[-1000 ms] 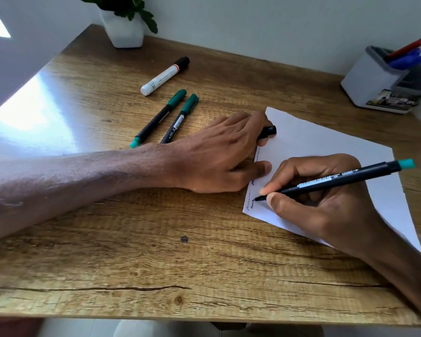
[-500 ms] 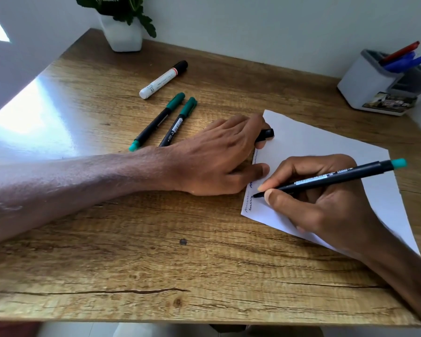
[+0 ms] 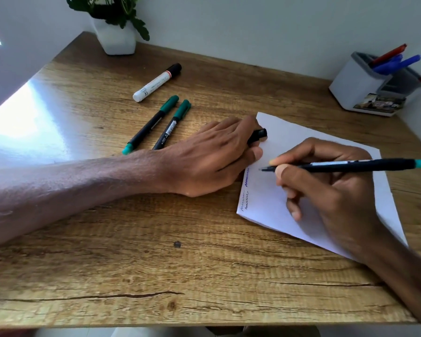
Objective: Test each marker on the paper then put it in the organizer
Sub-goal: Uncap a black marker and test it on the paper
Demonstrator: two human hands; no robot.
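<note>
My right hand [image 3: 331, 190] grips an uncapped black marker with a teal end [image 3: 350, 165], its tip just above the white paper [image 3: 292, 135] near the left edge, where a few squiggles show. My left hand [image 3: 212, 156] rests on the paper's left edge and holds a black cap [image 3: 259, 135] in its fingers. Two capped green markers [image 3: 153, 124] [image 3: 174, 122] and a white marker with a black cap [image 3: 157, 82] lie on the table to the left. The grey-white organizer [image 3: 357, 86] at the back right holds red and blue pens.
A white pot with a green plant [image 3: 114, 37] stands at the back left corner of the wooden table [image 3: 156, 239]. A wall runs close behind the table. The table's front edge lies near the bottom of the view.
My right hand has moved the marker tip up the paper's left edge and away from the lower squiggles. The left hand has stayed on the paper with the cap.
</note>
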